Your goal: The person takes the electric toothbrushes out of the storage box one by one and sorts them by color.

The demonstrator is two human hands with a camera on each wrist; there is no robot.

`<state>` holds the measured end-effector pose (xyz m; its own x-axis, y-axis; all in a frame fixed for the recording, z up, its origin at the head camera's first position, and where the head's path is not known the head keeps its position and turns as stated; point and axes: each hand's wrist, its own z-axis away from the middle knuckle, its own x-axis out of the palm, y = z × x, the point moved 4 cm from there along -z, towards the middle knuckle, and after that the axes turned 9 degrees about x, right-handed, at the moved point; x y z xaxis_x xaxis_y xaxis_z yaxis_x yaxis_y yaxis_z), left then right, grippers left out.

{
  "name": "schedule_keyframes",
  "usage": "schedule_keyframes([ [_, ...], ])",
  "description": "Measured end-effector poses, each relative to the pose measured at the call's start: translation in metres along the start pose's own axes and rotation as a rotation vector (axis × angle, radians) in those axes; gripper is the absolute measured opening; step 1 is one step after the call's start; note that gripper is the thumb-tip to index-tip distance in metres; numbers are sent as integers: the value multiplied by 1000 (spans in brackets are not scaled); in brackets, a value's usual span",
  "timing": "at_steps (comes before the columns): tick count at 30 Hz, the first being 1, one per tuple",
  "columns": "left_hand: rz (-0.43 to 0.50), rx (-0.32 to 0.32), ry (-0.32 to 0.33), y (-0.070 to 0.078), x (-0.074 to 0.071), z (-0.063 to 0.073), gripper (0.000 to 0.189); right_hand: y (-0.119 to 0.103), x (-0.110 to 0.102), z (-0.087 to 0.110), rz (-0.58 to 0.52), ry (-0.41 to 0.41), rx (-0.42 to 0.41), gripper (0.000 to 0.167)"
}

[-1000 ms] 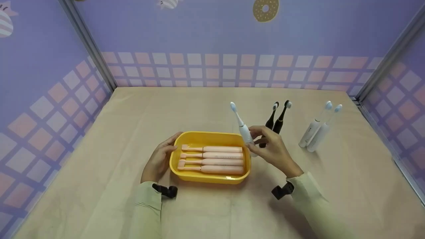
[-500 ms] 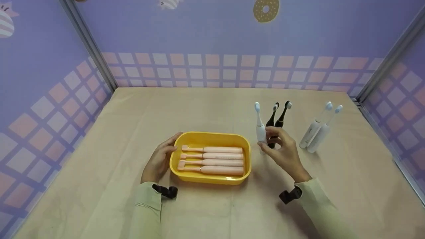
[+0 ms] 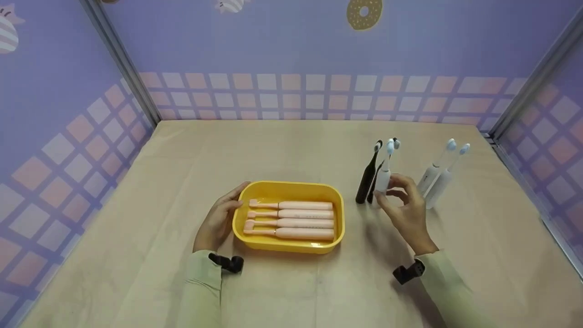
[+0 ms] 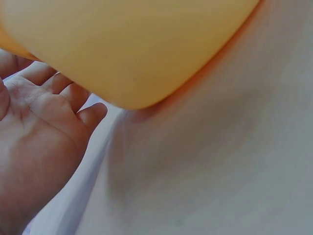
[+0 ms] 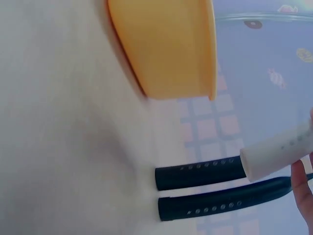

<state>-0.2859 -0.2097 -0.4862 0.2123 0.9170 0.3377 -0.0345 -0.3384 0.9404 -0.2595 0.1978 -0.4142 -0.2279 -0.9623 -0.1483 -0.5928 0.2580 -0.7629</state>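
Note:
My right hand (image 3: pixel 407 216) pinches a white electric toothbrush (image 3: pixel 382 180) upright between thumb and fingers, brush head up. In the right wrist view the base of this white toothbrush (image 5: pixel 274 149) shows higher than the bases of two black electric toothbrushes (image 5: pixel 205 174) standing beside it. From the head, it overlaps one of them; the other black toothbrush (image 3: pixel 366 180) shows whole to its left. My left hand (image 3: pixel 217 218) holds the left end of a yellow bin (image 3: pixel 291 184), thumb over the rim and fingers along the outside. Several pink electric toothbrushes (image 3: pixel 305 233) lie side by side inside.
Two white electric toothbrushes (image 3: pixel 439 182) stand upright at the right, partly behind my right hand. A cream cloth (image 3: pixel 255 146) covers the table. Purple patterned walls (image 3: pixel 282 45) with metal corner posts (image 3: pixel 120 59) enclose it at the back and sides.
My right hand has carried the white toothbrush rightward from the bin's right end to in front of the black toothbrushes. The left hand and the bin have stayed put.

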Motion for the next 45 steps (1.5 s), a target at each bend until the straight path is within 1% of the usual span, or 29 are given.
schedule_keyframes([
  [2, -5, 3, -9, -1, 0, 1, 59, 4, -4, 1, -3, 30, 2, 43],
  [6, -12, 13, -1, -1, -1, 0, 59, 9, -13, 3, 15, 96, 29, 41],
  [10, -16, 11, 5, -2, -2, -1, 60, 15, -22, 4, 38, 160, 73, 40],
  [16, 6, 15, 9, -1, -1, -1, 60, 24, -36, 8, 51, 264, 146, 40],
  [21, -11, 1, 14, -1, -2, 1, 58, 29, -46, 9, 40, 319, 215, 42],
  [25, -18, -1, 17, -1, -2, 2, 58, 28, -53, 11, 24, 343, 268, 43],
  [29, -42, -10, 24, -1, -2, 2, 57, 33, -61, 12, 21, 362, 296, 45],
  [34, -34, -4, 24, -1, -1, 1, 58, 44, -73, 15, 66, 382, 334, 47],
  [38, -35, 1, 33, -1, -2, 0, 58, 48, -82, 17, 90, 401, 376, 45],
  [42, -56, -11, 39, -2, -2, 1, 58, 47, -88, 19, 88, 415, 415, 45],
  [45, -59, -13, 48, -2, -2, 1, 59, 41, -91, 20, 100, 420, 431, 44],
])
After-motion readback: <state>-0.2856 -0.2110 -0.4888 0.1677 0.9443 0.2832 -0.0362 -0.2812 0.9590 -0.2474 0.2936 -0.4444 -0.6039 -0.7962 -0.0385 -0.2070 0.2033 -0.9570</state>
